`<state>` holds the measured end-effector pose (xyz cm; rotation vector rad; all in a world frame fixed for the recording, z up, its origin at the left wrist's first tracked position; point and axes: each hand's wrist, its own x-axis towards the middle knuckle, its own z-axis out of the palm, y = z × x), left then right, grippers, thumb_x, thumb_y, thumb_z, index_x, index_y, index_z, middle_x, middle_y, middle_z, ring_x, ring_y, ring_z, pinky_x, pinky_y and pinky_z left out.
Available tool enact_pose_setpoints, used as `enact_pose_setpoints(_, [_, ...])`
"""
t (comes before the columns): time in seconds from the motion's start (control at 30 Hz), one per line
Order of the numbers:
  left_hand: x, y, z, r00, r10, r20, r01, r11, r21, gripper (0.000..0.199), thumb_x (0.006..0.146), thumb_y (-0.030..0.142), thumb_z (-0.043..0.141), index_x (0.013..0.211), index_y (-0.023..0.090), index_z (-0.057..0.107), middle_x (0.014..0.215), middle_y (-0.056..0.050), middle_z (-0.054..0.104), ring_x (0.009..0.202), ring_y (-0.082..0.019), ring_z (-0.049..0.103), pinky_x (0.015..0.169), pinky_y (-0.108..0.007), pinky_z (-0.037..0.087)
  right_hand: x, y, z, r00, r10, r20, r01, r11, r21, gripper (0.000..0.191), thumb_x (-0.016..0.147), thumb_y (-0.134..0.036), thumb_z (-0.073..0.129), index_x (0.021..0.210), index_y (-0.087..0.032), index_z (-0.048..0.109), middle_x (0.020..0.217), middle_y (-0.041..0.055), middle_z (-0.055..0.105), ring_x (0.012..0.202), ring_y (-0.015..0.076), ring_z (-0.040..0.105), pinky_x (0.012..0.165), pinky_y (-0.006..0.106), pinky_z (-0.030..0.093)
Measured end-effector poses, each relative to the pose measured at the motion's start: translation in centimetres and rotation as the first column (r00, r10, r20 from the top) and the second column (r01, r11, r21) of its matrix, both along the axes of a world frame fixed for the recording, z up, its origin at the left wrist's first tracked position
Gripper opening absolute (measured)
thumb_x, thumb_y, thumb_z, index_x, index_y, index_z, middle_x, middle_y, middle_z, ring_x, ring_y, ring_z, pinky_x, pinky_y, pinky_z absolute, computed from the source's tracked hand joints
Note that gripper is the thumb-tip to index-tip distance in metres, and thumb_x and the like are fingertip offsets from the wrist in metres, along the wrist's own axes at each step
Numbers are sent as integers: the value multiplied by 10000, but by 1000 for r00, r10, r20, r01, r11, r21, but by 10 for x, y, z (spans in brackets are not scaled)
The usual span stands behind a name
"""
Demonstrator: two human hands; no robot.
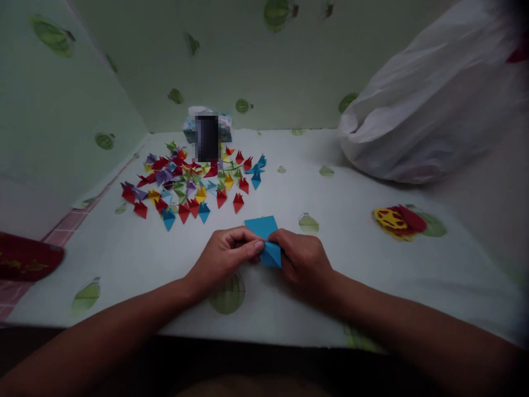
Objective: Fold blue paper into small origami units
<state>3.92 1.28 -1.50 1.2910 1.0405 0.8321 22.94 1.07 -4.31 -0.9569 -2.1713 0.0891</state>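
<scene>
Between my two hands is a piece of blue origami paper (pixel 271 255), partly folded, with a flat part reaching up and away and a creased, pointed flap nearest me. My left hand (pixel 231 251) pinches its left edge, thumb on top. On the other side, my right hand (pixel 303 259) grips the right edge, with most of its fingers hidden behind or under the paper. Beyond the hands, to the left, lies a spread of small folded paper pieces (pixel 194 207) in red, blue, yellow, green and purple.
A tissue box (pixel 225 128) stands by the back wall, with a blurred-out dark upright object (pixel 207 138) in front. A large white plastic bag (pixel 409 121) bulges at the back right. Yellow and red cut-outs (pixel 399 220) lie on the right. A red item (pixel 28 258) sits at the left edge.
</scene>
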Motion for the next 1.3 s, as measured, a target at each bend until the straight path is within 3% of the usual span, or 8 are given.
enact_pose_setpoints(0.13, [-2,2,-1,1000,-28,6,28,999,18,172,836,307,696,765,152,717,672,-17,656,659,-128,602,672,-253,491,0,1,0,999,34,-25,-35,999,-37,182,862,-82,412,783,-194,533,598,-2,605,494,122,485,513,244,339])
enact_pose_setpoints(0.47, [-5,8,-9,997,-37,63,46,990,-132,185,807,323,732,794,141,697,645,-4,657,616,-116,607,662,-256,492,1,6,1,994,70,-78,-79,990,-115,189,850,-58,406,817,-192,535,638,-8,615,519,113,500,531,220,376])
enact_pose_setpoints(0.77, [-5,12,-12,996,-80,44,83,995,-58,190,803,331,717,794,148,669,620,9,626,582,-115,581,611,-251,486,1,6,0,982,106,-153,-140,961,-237,197,836,-49,421,875,-190,554,682,-21,606,533,100,478,540,215,383])
enact_pose_setpoints(0.87, [-4,13,-12,997,-58,56,59,998,-30,168,814,312,707,793,150,666,614,11,622,587,-115,577,619,-255,493,2,7,2,966,92,-242,-180,912,-370,175,853,-72,463,927,-192,567,694,-30,601,544,96,498,543,217,400])
enact_pose_setpoints(1.0, [-5,14,-13,997,12,74,-13,1000,6,142,833,286,698,800,151,669,632,15,627,599,-102,574,632,-238,478,3,9,3,892,8,-451,-298,762,-575,107,894,-153,538,993,-193,547,709,-26,612,578,112,579,552,232,466])
enact_pose_setpoints(1.07, [-5,15,-14,996,37,78,-36,999,-6,143,840,288,701,814,150,675,645,14,632,611,-99,575,633,-230,467,4,10,3,866,-16,-500,-332,728,-600,109,901,-161,538,1005,-195,531,707,-28,609,569,116,593,553,244,488])
enact_pose_setpoints(1.3, [-5,16,-17,996,-1,90,7,998,-64,194,870,342,689,846,150,698,705,7,648,646,-95,571,649,-223,446,6,10,6,900,46,-434,-294,798,-526,147,889,-92,517,996,-193,524,801,-3,663,687,120,628,636,250,486])
